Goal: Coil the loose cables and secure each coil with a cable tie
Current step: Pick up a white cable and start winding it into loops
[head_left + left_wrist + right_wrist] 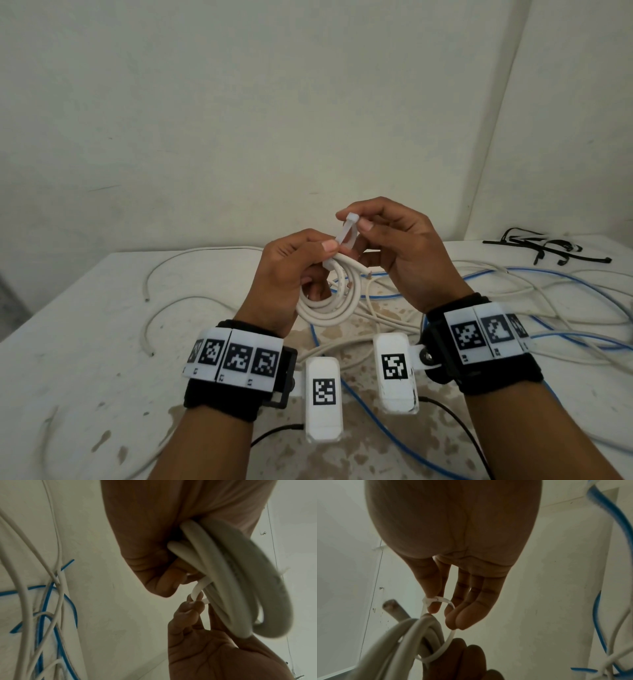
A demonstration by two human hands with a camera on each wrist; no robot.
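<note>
A coil of thick white cable (327,301) hangs above the table, and my left hand (320,260) grips its upper part. A white cable tie (347,234) loops loosely around the bundled turns. My right hand (356,222) pinches the tie's head end between thumb and forefinger, just above the left thumb. In the right wrist view the cable tie (448,643) forms a wide ring round the coil (419,635), with my right hand (435,601) at its top. The left wrist view shows the coil (240,581) in my left hand (163,585), and the cable tie (197,591) below the thumb.
Loose white cables (164,308) and blue cables (565,284) sprawl across the stained white table (85,342), mostly at the centre and right. A bunch of black cable ties (548,248) lies at the back right. A white wall stands close behind.
</note>
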